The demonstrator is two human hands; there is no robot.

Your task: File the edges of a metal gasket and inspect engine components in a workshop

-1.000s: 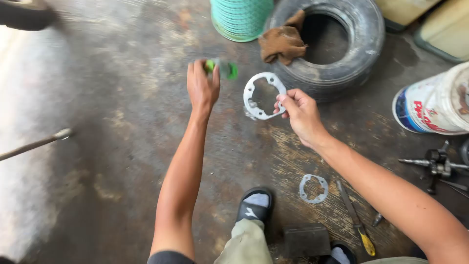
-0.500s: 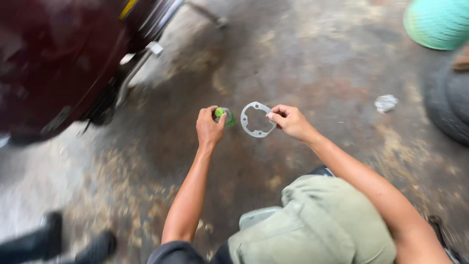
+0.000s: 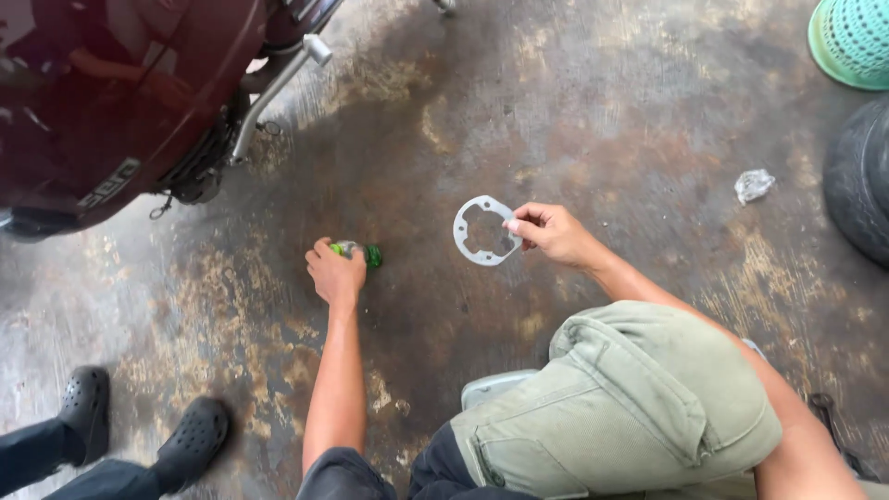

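My left hand is closed around a small green object low over the stained concrete floor. To the right, my right hand pinches the edge of a thin grey ring-shaped gasket with several lobes, held flat in the air above the floor. The two hands are about a forearm's length apart. My knee in olive trousers fills the lower right.
A dark red motorbike with a chrome lever stands at the upper left. Another person's feet in black clogs are at the lower left. A black tyre, a green basket and a crumpled wrapper lie at the right.
The view has swung left from the tyre and tools toward the motorbike. My left hand has dropped down near the floor with the green object; my right hand still holds the gasket.
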